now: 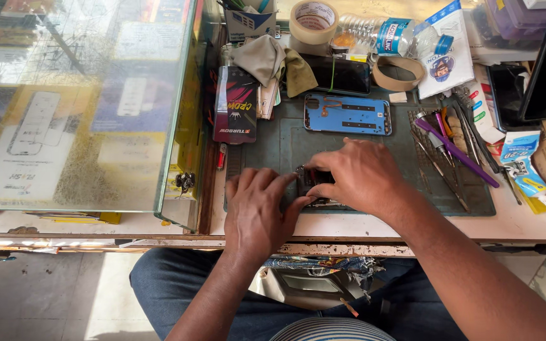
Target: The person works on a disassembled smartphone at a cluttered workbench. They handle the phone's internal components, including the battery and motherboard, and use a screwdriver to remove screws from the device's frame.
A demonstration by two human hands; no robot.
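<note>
Both my hands rest on a dark opened phone (311, 179) lying on the green work mat (292, 142). My left hand (257, 211) presses on the phone's left side with its fingers spread over it. From the right, my right hand (358, 177) covers most of the phone, fingertips pinched at its upper part. Whether a small tool is in those fingers is hidden. A blue phone back frame (347, 114) lies on the mat just beyond my hands.
A glass display case (77, 101) stands at the left. Screwdrivers and a purple tool (455, 151) lie at the mat's right. Tape rolls (313, 21), a plastic bottle (390, 35), cloths (266, 60), a black phone (342, 76) and packets crowd the back.
</note>
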